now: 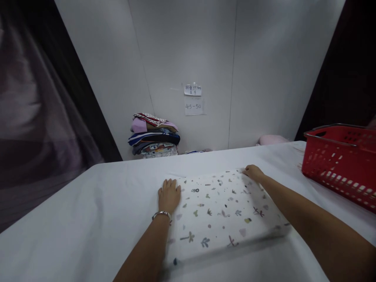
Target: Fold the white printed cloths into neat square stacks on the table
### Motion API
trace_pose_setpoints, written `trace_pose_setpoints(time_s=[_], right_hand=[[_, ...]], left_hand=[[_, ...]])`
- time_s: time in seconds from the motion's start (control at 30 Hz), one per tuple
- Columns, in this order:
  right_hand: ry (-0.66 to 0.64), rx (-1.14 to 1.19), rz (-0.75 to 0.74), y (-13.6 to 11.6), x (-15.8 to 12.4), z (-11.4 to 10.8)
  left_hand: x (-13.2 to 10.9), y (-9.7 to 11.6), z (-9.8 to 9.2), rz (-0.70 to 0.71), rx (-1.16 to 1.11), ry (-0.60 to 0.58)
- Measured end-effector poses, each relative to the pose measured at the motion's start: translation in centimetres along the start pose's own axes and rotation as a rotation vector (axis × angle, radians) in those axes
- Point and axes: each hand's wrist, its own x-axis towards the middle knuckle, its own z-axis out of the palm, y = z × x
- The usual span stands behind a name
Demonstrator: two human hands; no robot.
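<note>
The person's left hand (169, 194), with a bracelet (161, 214) at the wrist, lies palm down with its fingers slightly spread at the far left corner of a white printed cloth (216, 209); whether the palm presses on the fabric is hidden. The right hand (253, 173) is bent over the far right corner and appears to pinch it between thumb and fingertips. The cloth lies between the two forearms as a rough rectangle, dotted with small palm trees, leaves and birds, its blurred near edge casting a shadow. It looks light, thin and limp, so it would likely sag or crease if lifted from one point, and it seems in no danger of breaking. Its corners and edges look like the best places to take hold, with a flat palm to stop it sliding. Beneath it is a white-covered worktop (123, 219), whose covering may be fairly slippery. Farther right stands a red plastic basket (330, 162); beyond the far edge are a stack of folded fabrics (154, 137) and a pale wall (188, 47) bearing two paper notes (194, 106)
</note>
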Motion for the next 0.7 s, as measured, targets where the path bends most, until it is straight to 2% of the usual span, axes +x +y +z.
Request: trace_pose_setpoints(time_s=[0.2,0.43,0.57,0.7], right_hand=[[-0.003,0.008,-0.002,-0.2,0.7,0.1],[0.071,0.109,-0.057,-1.1,-0.8,-0.4],[0.091,0.187,-0.188,-2.4,-3.8,-0.7],[-0.002,0.24,-0.464,-3.5,-9.5,-0.9]], left_hand=[[0.0,0.2,-0.3,-0.006,-0.009,-0.009],[0.0,0.1,-0.1,-0.011,-0.019,-0.01],[0.0,0.1,-0.1,-0.008,-0.011,0.001],[-0.1,0.1,-0.1,-0.006,0.004,0.016]])
